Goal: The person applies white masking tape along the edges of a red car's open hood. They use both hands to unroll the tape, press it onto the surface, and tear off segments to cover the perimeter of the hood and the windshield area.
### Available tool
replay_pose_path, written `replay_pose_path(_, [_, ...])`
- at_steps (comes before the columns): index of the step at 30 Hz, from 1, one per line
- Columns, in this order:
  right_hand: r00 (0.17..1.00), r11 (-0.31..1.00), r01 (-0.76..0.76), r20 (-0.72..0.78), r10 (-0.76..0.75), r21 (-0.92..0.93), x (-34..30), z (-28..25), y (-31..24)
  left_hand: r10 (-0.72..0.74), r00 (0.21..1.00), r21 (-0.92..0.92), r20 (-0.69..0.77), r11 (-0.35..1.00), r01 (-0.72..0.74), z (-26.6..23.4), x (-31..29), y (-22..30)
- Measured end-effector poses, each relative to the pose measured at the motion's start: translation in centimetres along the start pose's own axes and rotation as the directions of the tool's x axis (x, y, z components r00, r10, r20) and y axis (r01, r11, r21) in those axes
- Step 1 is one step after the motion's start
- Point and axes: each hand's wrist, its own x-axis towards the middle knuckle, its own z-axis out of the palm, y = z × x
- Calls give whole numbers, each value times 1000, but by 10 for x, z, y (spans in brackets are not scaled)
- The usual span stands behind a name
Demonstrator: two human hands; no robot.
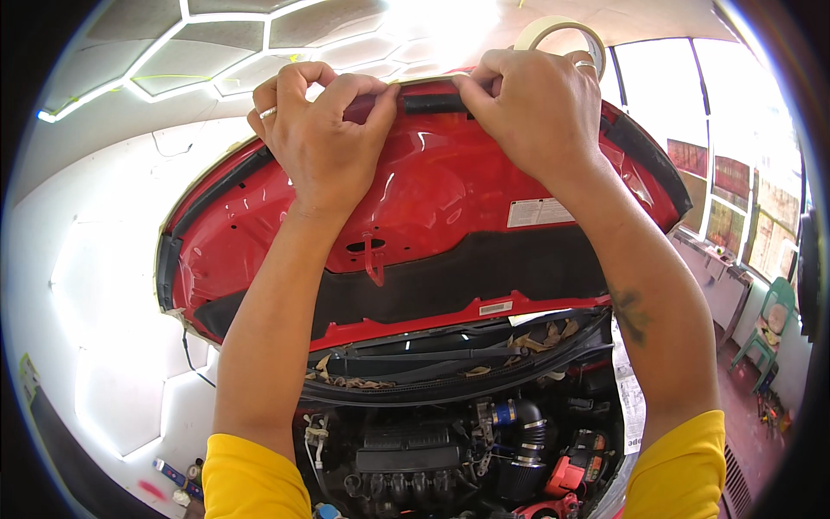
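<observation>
Above me the raised red car hood (432, 190) shows its underside. A pale strip of masking tape (428, 79) runs along its upper edge. At that edge my left hand (324, 143) pinches the strip between thumb and forefinger, its other fingers curled. My right hand (545, 117), also closed, presses thumb and forefinger on the edge a little to the right. The roll of masking tape (529, 35) hangs by that hand, partly hidden behind its knuckles. A black rubber strip (434, 104) lies on the hood between both hands.
Below the hood is the engine bay with a black engine cover (408, 458) and a red-and-black battery (577, 464). Dry leaves (545, 339) lie in the windshield cowl. Newspaper (629, 389) covers the right fender. A green chair (765, 324) stands at the far right.
</observation>
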Motion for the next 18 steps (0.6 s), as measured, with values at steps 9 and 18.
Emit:
replay_pose_path(9, [979, 968, -65, 174, 109, -241, 7, -24, 18, 12, 997, 7, 72, 1000, -13, -3, 11, -4])
replay_pose_path(18, [989, 960, 56, -116, -90, -274, -11, -28, 83, 123, 934, -2, 337, 992, -130, -21, 36, -16])
